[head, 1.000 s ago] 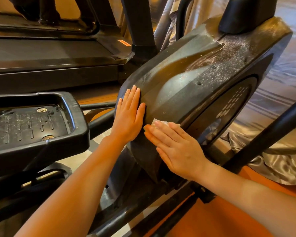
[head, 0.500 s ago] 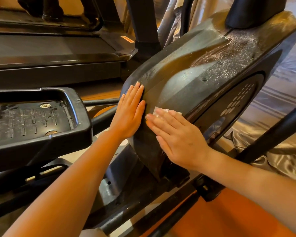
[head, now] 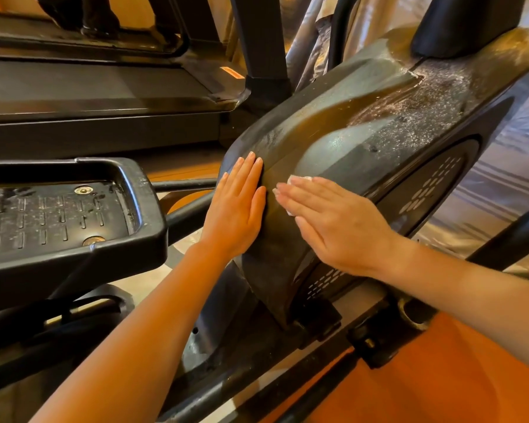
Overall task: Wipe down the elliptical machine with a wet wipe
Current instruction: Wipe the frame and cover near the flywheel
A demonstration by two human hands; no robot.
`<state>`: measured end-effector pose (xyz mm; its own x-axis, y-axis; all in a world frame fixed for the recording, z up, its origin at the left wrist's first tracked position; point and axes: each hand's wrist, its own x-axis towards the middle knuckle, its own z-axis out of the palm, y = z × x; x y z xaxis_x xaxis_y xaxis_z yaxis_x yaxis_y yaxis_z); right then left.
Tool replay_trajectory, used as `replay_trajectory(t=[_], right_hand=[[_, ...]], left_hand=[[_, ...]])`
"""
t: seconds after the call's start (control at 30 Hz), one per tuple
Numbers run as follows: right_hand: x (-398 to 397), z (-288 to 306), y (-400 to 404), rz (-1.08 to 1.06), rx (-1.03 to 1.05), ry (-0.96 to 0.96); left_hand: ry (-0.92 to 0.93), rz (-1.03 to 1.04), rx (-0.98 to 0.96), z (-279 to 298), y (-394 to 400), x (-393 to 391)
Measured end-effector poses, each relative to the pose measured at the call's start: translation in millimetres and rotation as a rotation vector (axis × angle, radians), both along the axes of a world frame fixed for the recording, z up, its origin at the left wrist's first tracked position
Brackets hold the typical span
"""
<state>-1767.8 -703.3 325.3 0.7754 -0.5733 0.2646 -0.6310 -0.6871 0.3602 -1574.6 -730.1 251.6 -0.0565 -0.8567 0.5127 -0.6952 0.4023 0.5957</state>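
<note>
- The person's right hand (head: 336, 224) is lying flat, fingers straight and together, pressing a white wet wipe (head: 300, 179) against the dark curved housing of the elliptical machine (head: 379, 126); only the wipe's edges are peeking out past the fingertips.
- The left hand (head: 237, 209) is resting open and flat on the housing's left edge, just beside the right hand, gripping nothing.
- Pale dusty speckling is showing on the housing's upper part.
- The machine's foot pedal (head: 64, 215) is sitting to the left.
</note>
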Motion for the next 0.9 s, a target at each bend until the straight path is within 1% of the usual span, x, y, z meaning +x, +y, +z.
replay_trajectory(t=[0.03, 0.13, 0.2, 0.27, 0.37, 0.43, 0.47, 0.53, 0.6, 0.67, 0.73, 0.8, 0.9], right_hand=[[-4.1, 6.5, -6.6, -0.032, 0.0, -0.007], [-19.1, 28.7, -30.6, -0.256, -0.024, -0.125], [-15.0, 27.5, -32.6, -0.322, -0.05, -0.182], [0.1, 12.0, -15.7, -0.273, -0.038, -0.202], [18.2, -18.3, 16.3, -0.087, 0.028, -0.126], [16.6, -22.5, 21.0, -0.02, 0.047, -0.077], [13.2, -18.7, 16.5, -0.027, 0.043, -0.074], [4.1, -3.4, 1.1, -0.121, 0.019, -0.133], [-7.4, 16.6, -15.5, -0.281, 0.006, -0.206], [-10.8, 26.2, -23.3, -0.411, 0.009, -0.227], [-1.0, 22.8, -19.4, -0.494, -0.026, -0.219], [9.2, 18.9, -14.8, -0.546, -0.067, -0.236], [11.5, 13.4, -10.5, -0.536, -0.116, -0.264]], left_hand=[[-0.007, 0.0, 0.005, -0.5, 0.1, -0.1], [-0.015, 0.001, 0.02, -0.7, 1.1, -0.9], [-0.014, 0.008, 0.015, -0.5, 1.3, -0.7], [-0.019, 0.01, 0.015, -1.0, 2.3, -1.8], [-0.051, 0.022, 0.004, -1.2, 1.0, -1.1], [-0.057, 0.022, 0.006, -1.3, 2.1, -0.8], [-0.047, 0.012, 0.01, -1.5, 3.9, -0.3], [-0.02, -0.009, 0.02, -0.8, 7.4, 2.0], [-0.007, -0.017, 0.033, -0.3, 11.4, 3.1], [-0.001, -0.012, 0.046, 1.0, 13.6, 2.0], [-0.007, -0.001, 0.065, 2.0, 15.7, 0.7], [-0.018, 0.011, 0.069, 4.0, 15.7, -0.2], [-0.025, 0.042, 0.054, 5.2, 16.1, -3.9]])
